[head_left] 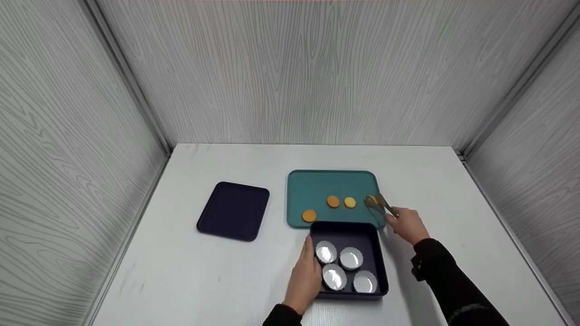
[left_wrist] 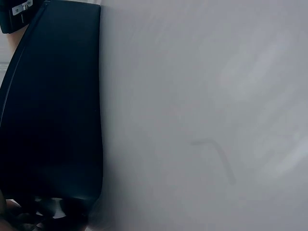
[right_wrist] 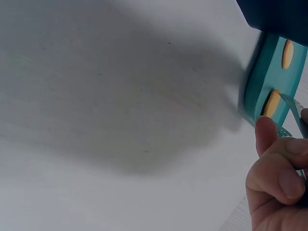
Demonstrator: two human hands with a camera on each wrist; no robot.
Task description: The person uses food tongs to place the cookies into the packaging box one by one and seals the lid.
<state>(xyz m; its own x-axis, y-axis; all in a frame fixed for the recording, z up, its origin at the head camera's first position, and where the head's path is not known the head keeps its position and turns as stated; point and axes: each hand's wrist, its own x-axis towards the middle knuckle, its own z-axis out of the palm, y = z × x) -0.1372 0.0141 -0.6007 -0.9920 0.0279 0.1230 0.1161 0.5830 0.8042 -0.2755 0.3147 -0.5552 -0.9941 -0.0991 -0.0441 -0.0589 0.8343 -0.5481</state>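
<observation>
right hand, at the box's two o'clock, grips metal tongs; their heads straddle a biscuit at three o'clock on the teal tray. whether they pinch it, i can't tell. nearer the tray's middle: a yellow biscuit, an orange biscuit; another at eight o'clock. left hand touches the navy box at its nine o'clock, fingers along the wall; clasping or merely resting, can't tell. inside, four fluted baking cups. dark flat tray at the teal one's nine o'clock.
</observation>
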